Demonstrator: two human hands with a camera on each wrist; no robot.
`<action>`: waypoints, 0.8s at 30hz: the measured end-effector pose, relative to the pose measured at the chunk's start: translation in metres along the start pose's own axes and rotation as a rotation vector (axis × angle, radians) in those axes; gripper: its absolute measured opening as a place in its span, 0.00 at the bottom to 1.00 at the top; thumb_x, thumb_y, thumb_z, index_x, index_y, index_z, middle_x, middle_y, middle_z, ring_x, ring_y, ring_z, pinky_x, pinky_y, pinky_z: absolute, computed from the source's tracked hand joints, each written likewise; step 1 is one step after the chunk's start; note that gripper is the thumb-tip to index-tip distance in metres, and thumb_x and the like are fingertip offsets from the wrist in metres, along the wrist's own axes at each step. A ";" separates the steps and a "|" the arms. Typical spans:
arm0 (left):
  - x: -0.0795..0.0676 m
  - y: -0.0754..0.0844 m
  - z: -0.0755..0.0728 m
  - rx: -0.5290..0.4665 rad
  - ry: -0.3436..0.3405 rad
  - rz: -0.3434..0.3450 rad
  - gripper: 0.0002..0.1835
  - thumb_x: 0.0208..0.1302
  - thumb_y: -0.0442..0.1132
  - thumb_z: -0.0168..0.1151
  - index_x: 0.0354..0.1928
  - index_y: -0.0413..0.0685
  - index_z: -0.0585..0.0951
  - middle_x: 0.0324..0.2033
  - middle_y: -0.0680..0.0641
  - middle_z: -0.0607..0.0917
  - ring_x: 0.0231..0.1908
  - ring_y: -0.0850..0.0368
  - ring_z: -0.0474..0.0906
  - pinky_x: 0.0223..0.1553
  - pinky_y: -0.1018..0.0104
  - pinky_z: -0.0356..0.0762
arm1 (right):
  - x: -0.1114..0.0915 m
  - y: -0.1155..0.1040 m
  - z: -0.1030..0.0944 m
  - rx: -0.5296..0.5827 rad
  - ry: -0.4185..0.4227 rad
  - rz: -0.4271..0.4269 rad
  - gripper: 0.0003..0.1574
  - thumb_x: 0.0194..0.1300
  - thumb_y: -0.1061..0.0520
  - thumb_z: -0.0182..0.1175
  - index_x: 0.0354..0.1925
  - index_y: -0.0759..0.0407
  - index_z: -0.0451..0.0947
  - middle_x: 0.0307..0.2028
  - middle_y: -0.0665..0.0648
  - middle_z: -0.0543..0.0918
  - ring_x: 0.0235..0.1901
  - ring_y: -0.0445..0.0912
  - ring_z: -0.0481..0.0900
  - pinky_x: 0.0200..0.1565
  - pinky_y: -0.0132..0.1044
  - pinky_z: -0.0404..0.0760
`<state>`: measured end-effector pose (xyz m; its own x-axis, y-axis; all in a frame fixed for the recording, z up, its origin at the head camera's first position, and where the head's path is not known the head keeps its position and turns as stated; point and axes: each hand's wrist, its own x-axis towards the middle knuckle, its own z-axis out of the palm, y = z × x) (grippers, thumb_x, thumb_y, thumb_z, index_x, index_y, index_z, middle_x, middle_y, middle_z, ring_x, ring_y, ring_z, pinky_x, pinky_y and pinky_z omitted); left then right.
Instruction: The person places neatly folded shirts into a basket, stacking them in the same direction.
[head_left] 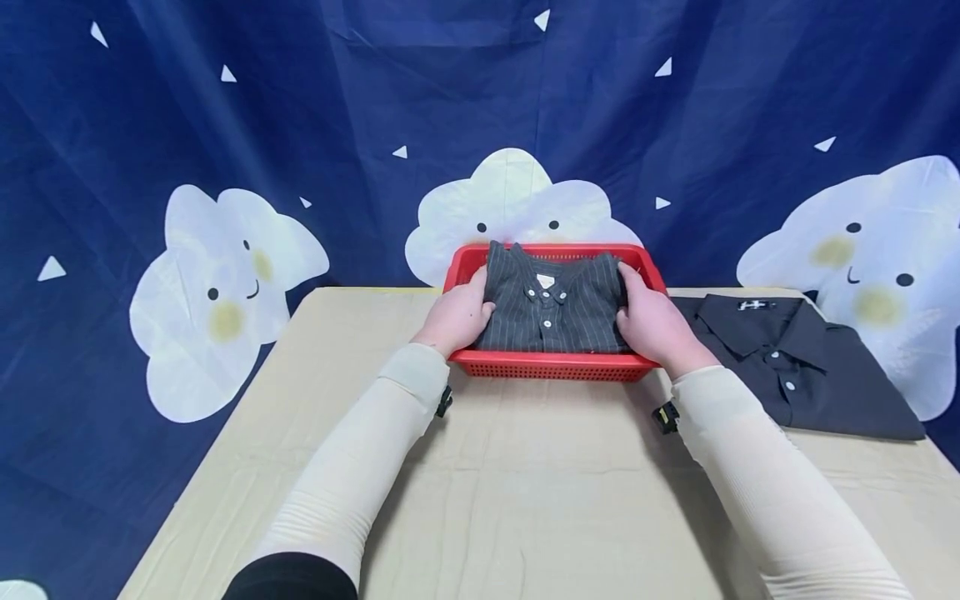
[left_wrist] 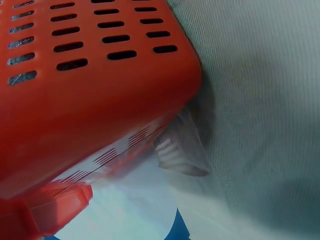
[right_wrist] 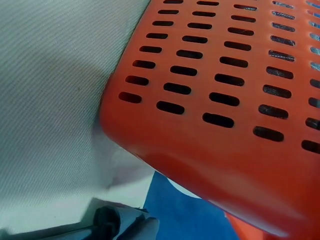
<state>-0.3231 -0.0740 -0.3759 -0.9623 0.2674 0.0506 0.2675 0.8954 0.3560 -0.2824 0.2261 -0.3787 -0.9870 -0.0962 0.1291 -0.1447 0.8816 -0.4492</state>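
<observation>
A folded dark pinstriped shirt point(head_left: 546, 321) with white buttons lies in the red basket point(head_left: 555, 364), its collar toward the back. My left hand point(head_left: 456, 317) grips the shirt's left side, thumb on top. At the opposite side my right hand point(head_left: 651, 321) holds the shirt's right edge. Both hands reach in over the basket's front corners, and some fingertips are hidden by cloth. Only the perforated basket wall shows up close in the left wrist view point(left_wrist: 95, 100) and the right wrist view point(right_wrist: 200, 130); neither hand appears there.
A folded black shirt point(head_left: 810, 367) with a collar lies on the table point(head_left: 540, 492), right of the basket. Behind the table's far edge hangs a blue curtain point(head_left: 360, 100) with cloud prints. Thin dark wrist mounts sit under both sleeves.
</observation>
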 end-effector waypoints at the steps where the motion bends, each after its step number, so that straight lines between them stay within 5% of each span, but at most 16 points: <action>1: 0.001 0.000 0.001 0.001 0.011 0.003 0.46 0.71 0.47 0.63 0.81 0.49 0.47 0.58 0.42 0.81 0.56 0.48 0.79 0.63 0.51 0.73 | 0.000 0.000 0.000 -0.003 0.002 -0.004 0.48 0.69 0.63 0.51 0.80 0.60 0.42 0.66 0.74 0.70 0.59 0.67 0.75 0.63 0.65 0.67; 4: 0.002 -0.002 0.002 0.029 0.051 0.028 0.52 0.69 0.46 0.64 0.82 0.54 0.39 0.42 0.45 0.84 0.46 0.50 0.81 0.61 0.53 0.74 | 0.001 -0.001 0.001 -0.013 -0.007 -0.019 0.49 0.67 0.63 0.53 0.81 0.58 0.44 0.69 0.71 0.67 0.64 0.65 0.70 0.65 0.65 0.65; 7: 0.005 -0.004 0.003 0.086 0.070 0.062 0.55 0.68 0.47 0.65 0.82 0.59 0.35 0.36 0.48 0.84 0.46 0.51 0.82 0.69 0.50 0.64 | 0.001 -0.003 0.002 -0.039 -0.020 -0.022 0.49 0.66 0.62 0.55 0.80 0.56 0.49 0.70 0.69 0.63 0.66 0.64 0.66 0.65 0.66 0.64; 11: 0.007 -0.005 0.005 0.144 0.053 0.096 0.51 0.69 0.47 0.64 0.82 0.63 0.41 0.46 0.45 0.86 0.55 0.47 0.79 0.74 0.42 0.46 | -0.001 -0.004 0.002 -0.076 -0.023 -0.017 0.44 0.66 0.61 0.54 0.78 0.56 0.57 0.72 0.69 0.59 0.67 0.65 0.63 0.63 0.69 0.65; 16: 0.007 -0.004 0.007 0.183 0.042 0.094 0.43 0.68 0.49 0.63 0.81 0.58 0.53 0.56 0.43 0.84 0.59 0.46 0.76 0.73 0.40 0.44 | -0.002 -0.005 0.001 -0.076 -0.018 -0.026 0.40 0.65 0.59 0.55 0.75 0.57 0.63 0.76 0.69 0.51 0.70 0.67 0.57 0.64 0.69 0.63; 24: 0.007 -0.001 0.008 0.222 -0.015 0.025 0.45 0.66 0.54 0.63 0.80 0.53 0.56 0.60 0.45 0.81 0.62 0.45 0.73 0.74 0.39 0.37 | -0.001 -0.006 0.001 -0.136 -0.062 -0.050 0.43 0.63 0.51 0.62 0.75 0.56 0.65 0.77 0.69 0.50 0.73 0.68 0.53 0.64 0.71 0.61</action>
<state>-0.3293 -0.0699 -0.3830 -0.9548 0.2941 0.0419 0.2971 0.9445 0.1404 -0.2809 0.2201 -0.3769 -0.9819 -0.1661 0.0911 -0.1868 0.9291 -0.3191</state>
